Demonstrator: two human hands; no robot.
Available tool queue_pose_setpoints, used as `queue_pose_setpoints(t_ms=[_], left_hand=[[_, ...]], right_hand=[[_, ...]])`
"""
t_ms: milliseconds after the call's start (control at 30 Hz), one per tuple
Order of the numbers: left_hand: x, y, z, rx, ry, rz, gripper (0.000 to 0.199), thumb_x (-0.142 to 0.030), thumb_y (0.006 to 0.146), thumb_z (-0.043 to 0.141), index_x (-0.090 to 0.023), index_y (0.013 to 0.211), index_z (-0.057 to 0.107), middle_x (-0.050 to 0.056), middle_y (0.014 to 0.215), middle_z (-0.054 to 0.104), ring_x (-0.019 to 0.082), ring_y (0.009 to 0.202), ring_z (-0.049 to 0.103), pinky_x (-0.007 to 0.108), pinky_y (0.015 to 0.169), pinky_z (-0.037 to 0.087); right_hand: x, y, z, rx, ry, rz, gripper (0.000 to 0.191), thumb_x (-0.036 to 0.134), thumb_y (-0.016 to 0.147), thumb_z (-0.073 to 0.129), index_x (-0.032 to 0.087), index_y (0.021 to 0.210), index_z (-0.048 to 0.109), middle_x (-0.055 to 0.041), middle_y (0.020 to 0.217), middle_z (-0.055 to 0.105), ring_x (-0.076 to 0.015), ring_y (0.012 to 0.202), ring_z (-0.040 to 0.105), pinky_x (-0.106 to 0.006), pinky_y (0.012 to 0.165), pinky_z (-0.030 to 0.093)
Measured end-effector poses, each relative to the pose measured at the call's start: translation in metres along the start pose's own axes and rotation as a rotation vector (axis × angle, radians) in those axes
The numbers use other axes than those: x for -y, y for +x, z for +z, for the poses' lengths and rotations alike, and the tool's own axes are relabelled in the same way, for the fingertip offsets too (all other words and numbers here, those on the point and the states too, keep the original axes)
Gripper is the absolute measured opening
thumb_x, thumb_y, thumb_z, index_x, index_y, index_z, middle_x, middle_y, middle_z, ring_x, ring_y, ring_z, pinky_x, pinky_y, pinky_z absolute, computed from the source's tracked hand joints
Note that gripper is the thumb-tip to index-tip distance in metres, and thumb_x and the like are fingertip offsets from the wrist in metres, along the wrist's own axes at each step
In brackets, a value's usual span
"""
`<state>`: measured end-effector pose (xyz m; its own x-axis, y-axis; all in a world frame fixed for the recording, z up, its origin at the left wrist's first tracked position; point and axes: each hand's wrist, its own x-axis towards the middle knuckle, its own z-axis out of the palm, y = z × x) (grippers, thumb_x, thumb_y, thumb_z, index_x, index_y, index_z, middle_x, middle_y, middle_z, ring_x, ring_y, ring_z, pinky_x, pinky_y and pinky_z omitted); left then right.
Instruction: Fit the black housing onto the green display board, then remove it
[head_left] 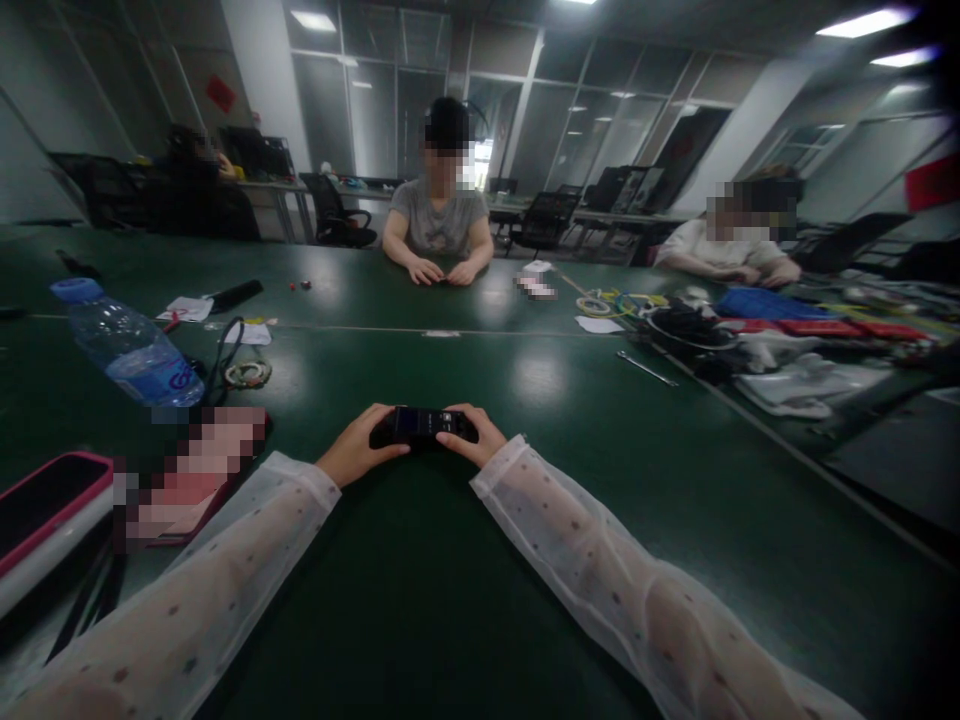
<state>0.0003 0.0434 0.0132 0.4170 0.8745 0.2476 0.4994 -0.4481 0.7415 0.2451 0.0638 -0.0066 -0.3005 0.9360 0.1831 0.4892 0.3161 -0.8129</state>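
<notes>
The left hand (366,446) and the right hand (474,434) are apart from each other, each clasped around one end of a small black device (421,426), thumbs along its near edge and fingers curled behind its ends. The device sits between them, over the middle of the green table (450,590), with a dark screen on its left part and pale markings on its right; whether its underside touches the tabletop cannot be told. Sheer white sleeves (581,525) with dark spots cover both forearms. Left of the left hand lies a pinkish, pixelated item (202,470), and farther left a pink-rimmed object (56,495) with a black face. Behind these, a clear bottle (127,345) with a blue cap appears tilted, near a small coil (247,373) and white papers (187,308). Ahead and to the right of the hands lies a metal wrench (647,369), near a heap of cables and cloths with a blue piece (772,304) among them. Across the table sits a person in a grey top (441,218), both hands at the table edge; another, in a white top (720,250), sits farther right.
</notes>
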Motion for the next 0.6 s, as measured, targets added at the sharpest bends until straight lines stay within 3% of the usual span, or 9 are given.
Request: queue_pose_setpoints(t_ms=[167, 367, 600], left_hand=[[-0.001, 0.0, 0.0, 0.002, -0.006, -0.038, 0.05, -0.037, 0.077, 0.066, -0.024, 0.123, 0.049, 0.008, 0.118, 0.054, 0.026, 0.111, 0.052, 0.045, 0.095, 0.041], [0.003, 0.0, 0.002, -0.012, -0.008, -0.044, 0.051, -0.037, 0.075, 0.068, -0.023, 0.121, 0.05, 0.009, 0.117, 0.055, 0.026, 0.109, 0.053, 0.047, 0.093, 0.041], [0.01, -0.001, 0.005, -0.022, -0.056, -0.037, 0.063, -0.035, 0.073, 0.07, -0.023, 0.128, 0.043, 0.01, 0.127, 0.052, 0.027, 0.118, 0.049, 0.049, 0.1, 0.036]], right_hand=[[-0.003, 0.002, -0.001, 0.038, 0.017, -0.005, 0.049, 0.047, 0.072, 0.066, 0.027, 0.114, 0.051, -0.0058, 0.108, 0.051, -0.0224, 0.103, 0.053, -0.045, 0.09, 0.045], [-0.006, 0.003, -0.003, 0.055, -0.035, -0.054, 0.066, 0.035, 0.06, 0.078, 0.029, 0.118, 0.048, -0.0066, 0.113, 0.048, -0.0244, 0.111, 0.049, -0.047, 0.095, 0.042], [-0.009, 0.004, -0.001, 0.023, -0.041, -0.049, 0.06, 0.035, 0.059, 0.079, 0.027, 0.111, 0.051, -0.0054, 0.107, 0.049, -0.0234, 0.106, 0.052, -0.046, 0.094, 0.043]])
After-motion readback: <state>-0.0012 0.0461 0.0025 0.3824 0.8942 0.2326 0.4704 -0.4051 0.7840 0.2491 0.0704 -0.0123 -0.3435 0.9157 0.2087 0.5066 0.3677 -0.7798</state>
